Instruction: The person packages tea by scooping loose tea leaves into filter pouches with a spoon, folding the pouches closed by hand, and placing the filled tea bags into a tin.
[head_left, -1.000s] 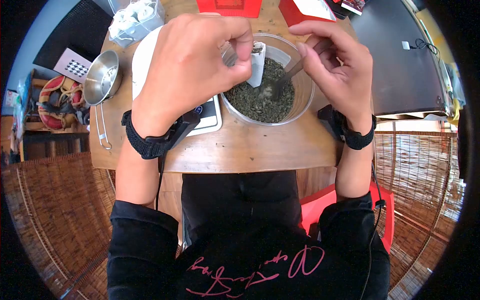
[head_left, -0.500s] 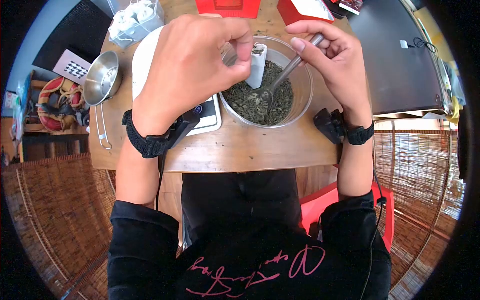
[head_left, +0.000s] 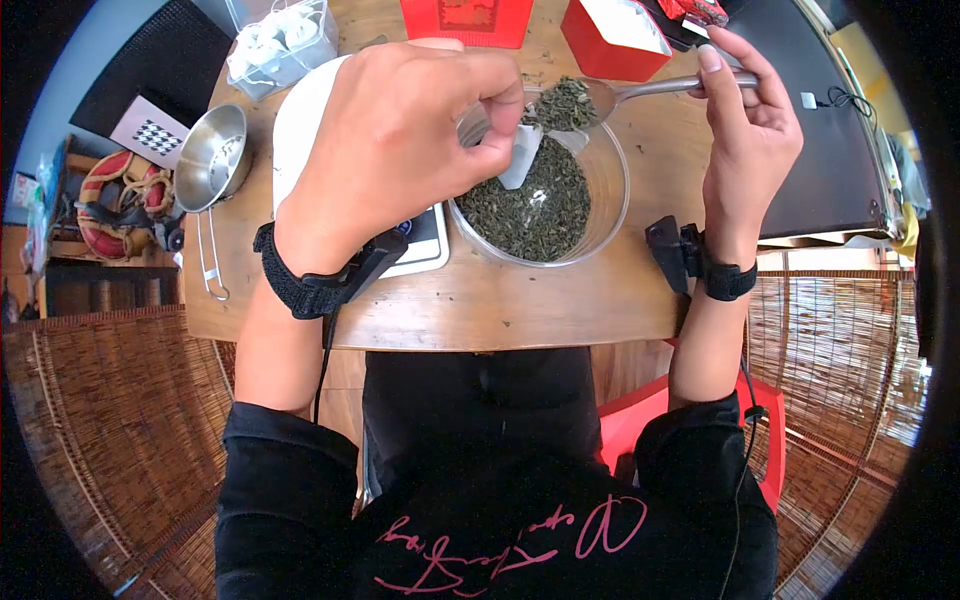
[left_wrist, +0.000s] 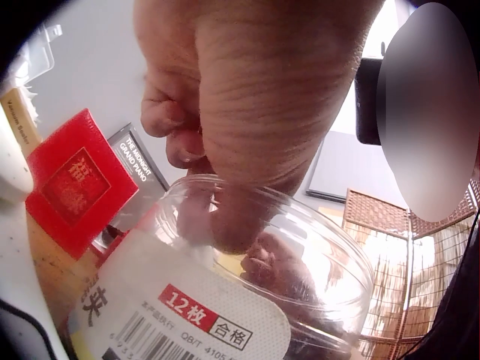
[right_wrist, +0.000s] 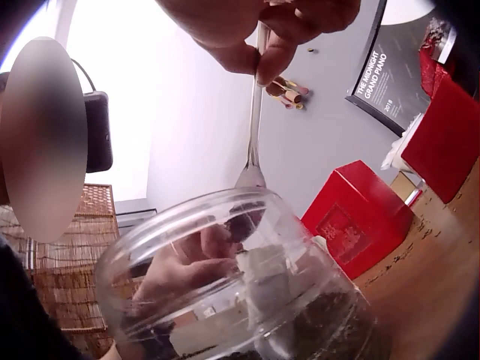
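My left hand pinches a small white paper tea bag between thumb and forefinger, over a round clear plastic tub. Dried green tea leaves lie in the tub. My right hand holds a metal spoon by the end of its handle. A heap of leaves fills the spoon's bowl, which is at the tea bag's top, close by the left fingertips. In the right wrist view the spoon slants down behind the tub's clear rim.
A white kitchen scale lies left of the tub, partly under my left forearm. Further left is a steel pan with a wire handle. Behind stand a clear box of white bags, a red box and an open red box.
The spoon has come up out of the leaves, now heaped, and its bowl has moved to the tea bag's top. My right hand has shifted right; the left keeps its pinch.
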